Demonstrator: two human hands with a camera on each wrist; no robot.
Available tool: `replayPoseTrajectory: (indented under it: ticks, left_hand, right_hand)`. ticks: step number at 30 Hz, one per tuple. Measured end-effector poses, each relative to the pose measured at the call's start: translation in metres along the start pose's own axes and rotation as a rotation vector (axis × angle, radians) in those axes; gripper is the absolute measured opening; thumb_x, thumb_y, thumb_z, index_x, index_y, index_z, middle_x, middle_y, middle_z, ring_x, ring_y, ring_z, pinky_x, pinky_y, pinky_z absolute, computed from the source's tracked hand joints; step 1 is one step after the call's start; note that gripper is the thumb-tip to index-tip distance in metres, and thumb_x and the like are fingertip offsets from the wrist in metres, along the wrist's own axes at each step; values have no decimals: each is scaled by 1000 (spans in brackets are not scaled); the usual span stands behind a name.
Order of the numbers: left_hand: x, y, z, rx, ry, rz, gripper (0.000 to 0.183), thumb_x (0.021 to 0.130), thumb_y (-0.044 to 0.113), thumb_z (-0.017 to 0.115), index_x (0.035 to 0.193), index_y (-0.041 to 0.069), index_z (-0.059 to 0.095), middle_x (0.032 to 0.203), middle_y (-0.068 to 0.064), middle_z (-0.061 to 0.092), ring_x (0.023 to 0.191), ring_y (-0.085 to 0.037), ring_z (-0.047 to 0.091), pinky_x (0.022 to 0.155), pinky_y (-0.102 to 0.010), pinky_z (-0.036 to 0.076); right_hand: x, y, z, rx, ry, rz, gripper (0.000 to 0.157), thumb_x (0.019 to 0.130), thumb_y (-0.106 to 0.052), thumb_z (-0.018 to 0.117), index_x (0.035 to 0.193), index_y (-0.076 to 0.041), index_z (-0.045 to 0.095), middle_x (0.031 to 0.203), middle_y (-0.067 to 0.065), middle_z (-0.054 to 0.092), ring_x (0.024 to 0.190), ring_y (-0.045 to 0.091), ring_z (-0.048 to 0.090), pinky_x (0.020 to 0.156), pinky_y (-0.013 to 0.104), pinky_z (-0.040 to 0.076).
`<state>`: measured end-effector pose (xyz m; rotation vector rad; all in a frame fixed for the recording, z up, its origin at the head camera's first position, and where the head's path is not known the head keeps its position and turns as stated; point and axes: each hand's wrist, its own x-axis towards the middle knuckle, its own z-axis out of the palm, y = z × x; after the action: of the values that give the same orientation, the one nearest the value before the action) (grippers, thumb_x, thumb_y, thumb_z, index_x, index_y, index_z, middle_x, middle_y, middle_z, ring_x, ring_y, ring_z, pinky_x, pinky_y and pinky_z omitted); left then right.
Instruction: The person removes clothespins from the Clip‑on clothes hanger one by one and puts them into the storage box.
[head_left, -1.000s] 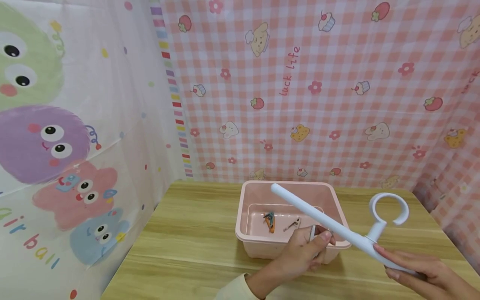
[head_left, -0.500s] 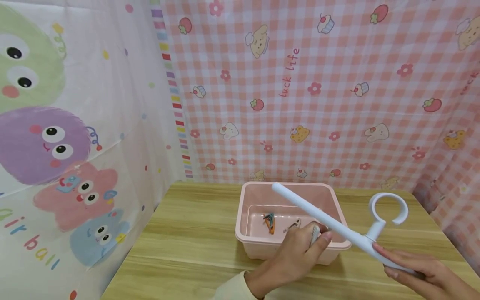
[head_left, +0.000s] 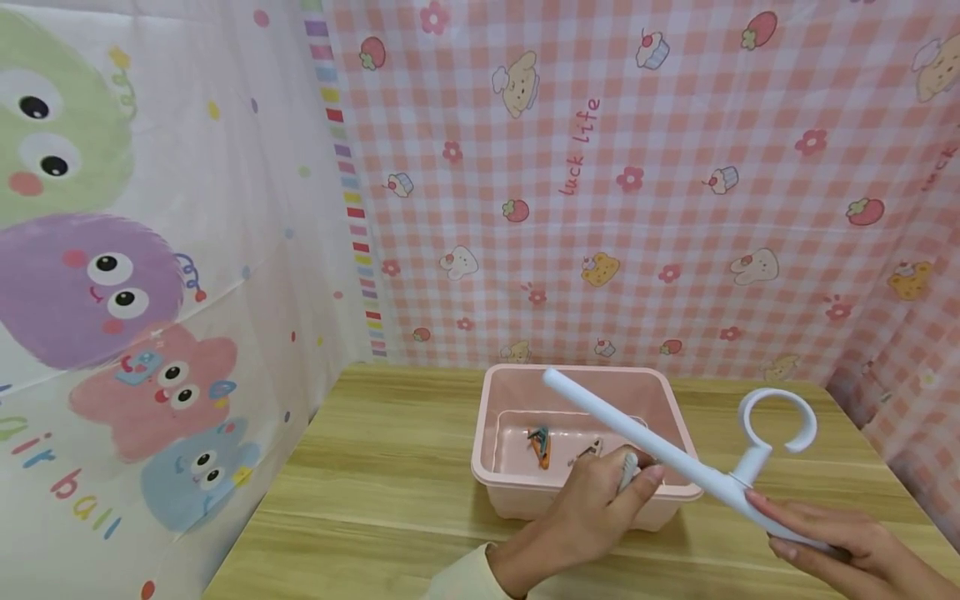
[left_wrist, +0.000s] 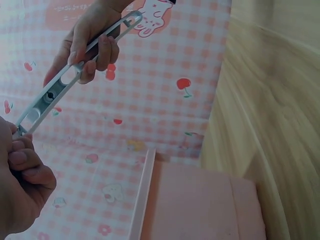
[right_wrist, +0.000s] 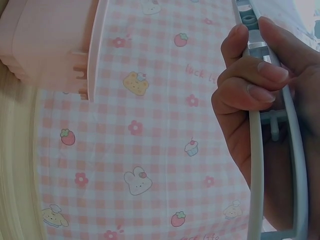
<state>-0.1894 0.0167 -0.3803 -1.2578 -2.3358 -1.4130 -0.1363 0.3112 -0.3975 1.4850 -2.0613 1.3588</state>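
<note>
My right hand grips a light blue plastic clothes hanger near its lower right end. The hanger's bar slants up to the left over the box, with its open ring hook standing up. In the right wrist view, the right hand's fingers curl round the hanger's hollow underside. My left hand is at the box's front rim, below the bar, pinching a pale grey ribbed clothespin that is mostly hidden. Inside the pink box lie an orange-and-teal clothespin and a pale one.
The box stands on a wood-grain table. A pink checked cloth hangs behind it, and a white cartoon cloth on the left. The box's wall also shows low in the left wrist view.
My left hand has turned so that its back shows more, and the clothespin's ribbed end has come into sight between finger and thumb. The hanger and right hand have barely moved.
</note>
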Motion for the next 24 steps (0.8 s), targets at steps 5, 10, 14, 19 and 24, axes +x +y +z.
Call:
replayPoseTrajectory:
  ticks: [5,10,14,19,24]
  left_hand:
    - [0,2,0,-204,-27,-85,41,108,26,48,82,-3,59,60,4,40,51,7,29,47,-11,28]
    - [-1,4,0,-421,-54,-144,38,109,23,47,99,-11,63,55,5,36,46,5,28,43,-13,23]
    - [-2,4,1,-562,-78,-167,39,110,24,44,105,-12,59,55,0,35,45,5,28,43,-15,22]
    - [-3,3,3,-719,-94,-157,46,111,28,42,105,-16,52,56,-7,33,45,4,30,43,-17,24]
    - [-5,3,7,-996,-148,-176,48,111,24,39,107,-24,39,51,8,32,43,0,27,43,-19,22]
  right_hand:
    - [1,-1,1,2,7,-18,64,75,34,58,136,30,39,152,8,55,135,7,57,97,11,50]
    - [1,-2,1,45,-2,-18,64,76,35,56,136,30,37,154,9,52,138,9,54,99,13,50]
    - [1,-2,1,69,-11,-15,64,76,36,55,137,30,36,156,10,49,139,9,53,99,14,51]
    - [1,-2,0,83,-18,-4,66,75,37,54,138,29,36,157,9,47,140,9,51,98,14,51]
    - [2,-2,1,81,-16,-16,64,76,36,54,137,30,36,157,10,48,140,10,52,98,14,51]
